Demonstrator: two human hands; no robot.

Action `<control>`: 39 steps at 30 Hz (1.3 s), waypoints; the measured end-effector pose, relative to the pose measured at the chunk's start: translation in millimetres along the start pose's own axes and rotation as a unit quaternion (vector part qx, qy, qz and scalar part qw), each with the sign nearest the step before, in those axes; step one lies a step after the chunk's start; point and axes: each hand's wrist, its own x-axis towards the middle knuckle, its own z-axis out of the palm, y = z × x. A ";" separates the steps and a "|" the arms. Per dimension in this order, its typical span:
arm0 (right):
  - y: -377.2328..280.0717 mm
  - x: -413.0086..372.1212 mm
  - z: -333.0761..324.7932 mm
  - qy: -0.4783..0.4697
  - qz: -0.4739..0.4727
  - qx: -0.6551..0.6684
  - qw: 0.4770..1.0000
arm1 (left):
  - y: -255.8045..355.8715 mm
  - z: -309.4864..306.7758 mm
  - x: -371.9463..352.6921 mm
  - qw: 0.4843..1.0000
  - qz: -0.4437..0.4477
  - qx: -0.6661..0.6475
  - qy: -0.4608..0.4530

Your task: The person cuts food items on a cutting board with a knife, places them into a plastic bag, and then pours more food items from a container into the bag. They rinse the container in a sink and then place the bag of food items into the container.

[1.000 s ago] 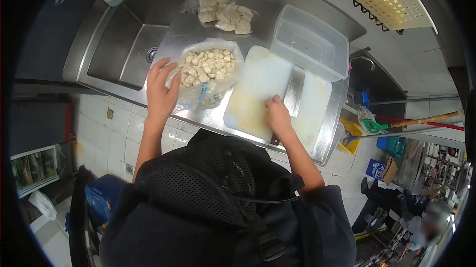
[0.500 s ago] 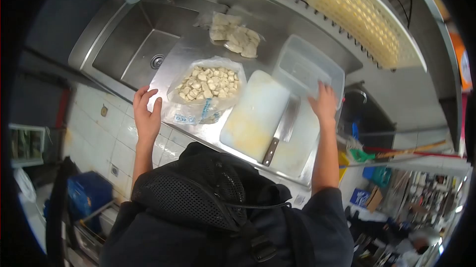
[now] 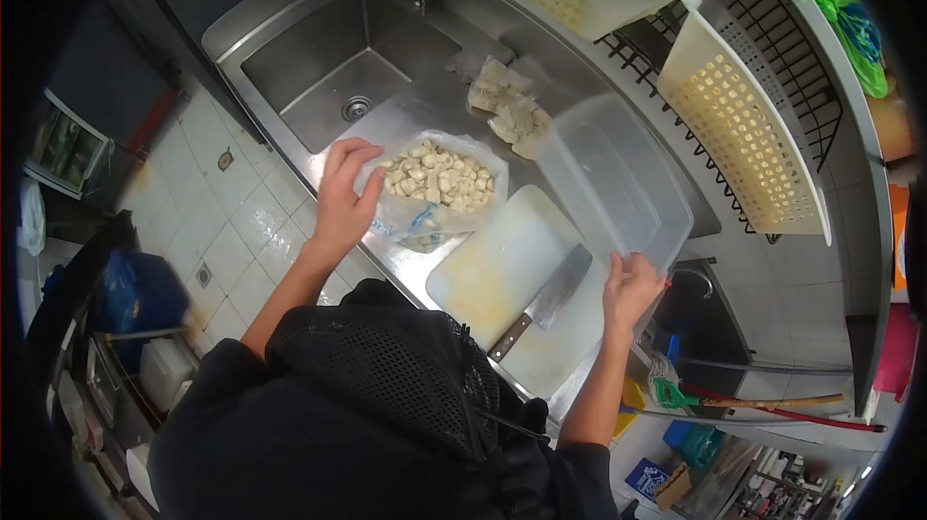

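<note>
Worker at a steel counter (image 3: 406,124). The left hand (image 3: 345,201) rests loosely open against the left edge of the bag of pale cubes (image 3: 439,182), which lies between sink (image 3: 338,66) and cutting board (image 3: 502,269). The right hand (image 3: 631,288) closes on the near corner of the clear container (image 3: 608,182). The container is probably best moved low and level, clear of the cleaver (image 3: 546,296), with the bag's mouth kept upward. Half a second earlier the left hand lay on the counter's edge, apart from the bag, and the right reached further up the container's rim.
</note>
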 end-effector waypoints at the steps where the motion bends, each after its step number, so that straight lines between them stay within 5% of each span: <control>1: -19.6 4.5 -3.7 0.000 -0.025 0.012 1.000 | 9.1 7.3 3.3 0.999 -0.016 -0.036 -0.019; 2: -39.3 6.4 -2.1 0.005 -0.016 0.015 1.000 | 9.9 20.0 4.7 0.999 -0.008 -0.033 -0.025; 4: -81.7 10.3 4.9 0.031 -0.102 0.065 0.992 | 4.2 51.1 11.7 0.911 -0.228 -0.328 -0.107; 5: -104.9 10.7 5.9 0.034 -0.117 0.074 0.990 | 24.4 58.5 21.5 0.912 -0.220 -0.325 -0.117; 7: -147.7 9.9 20.7 0.053 -0.152 0.098 0.982 | 66.5 63.4 41.2 0.787 -0.477 -0.389 -0.047; 12: -237.6 34.2 52.3 0.070 -0.213 0.155 0.962 | -58.2 63.7 79.1 0.761 -0.484 -0.432 -0.020; 14: -265.5 57.0 63.8 0.118 -0.111 0.359 0.919 | -101.4 44.8 103.5 0.798 -0.432 -0.418 0.025; 15: -276.8 65.7 84.7 0.116 -0.110 0.358 0.920 | -126.2 33.4 119.2 0.798 -0.435 -0.418 0.024; 17: -296.1 86.6 134.3 0.031 0.149 0.497 0.854 | -174.9 13.6 157.5 0.804 -0.446 -0.393 0.019; 18: -309.2 100.1 153.8 0.026 0.146 0.488 0.860 | -200.5 6.9 174.6 0.804 -0.454 -0.384 0.020; 20: -333.4 113.3 187.2 -0.175 0.268 0.559 0.765 | -251.8 2.3 194.5 0.792 -0.479 -0.378 0.005; 22: -363.0 124.9 215.6 -0.167 0.311 0.568 0.743 | -290.4 -4.2 215.8 0.774 -0.521 -0.354 -0.059; 24: -384.0 140.2 223.8 -0.171 0.436 0.658 0.590 | -314.7 -12.2 234.0 0.757 -0.526 -0.379 -0.081; 26: -407.7 154.7 227.2 -0.146 0.475 0.660 0.563 | -339.5 -4.9 261.1 0.743 -0.520 -0.408 -0.105; 28: -401.9 148.2 248.0 -0.150 0.427 0.683 0.574 | -383.0 30.9 283.9 0.910 -0.386 -0.122 0.090; 30: -418.1 147.3 249.7 -0.136 0.444 0.661 0.590 | -436.3 64.0 337.9 0.985 -0.136 0.022 0.104; 32: -438.7 145.7 252.0 -0.126 0.467 0.635 0.603 | -421.8 80.6 412.7 0.984 -0.088 -0.085 -0.128; 34: -461.9 143.8 256.4 -0.117 0.485 0.643 0.582 | -415.2 117.7 462.2 0.976 0.127 0.004 -0.179; 39: -494.4 137.2 275.9 -0.105 0.534 0.667 0.509 | -458.9 176.1 487.6 0.942 0.139 0.112 -0.284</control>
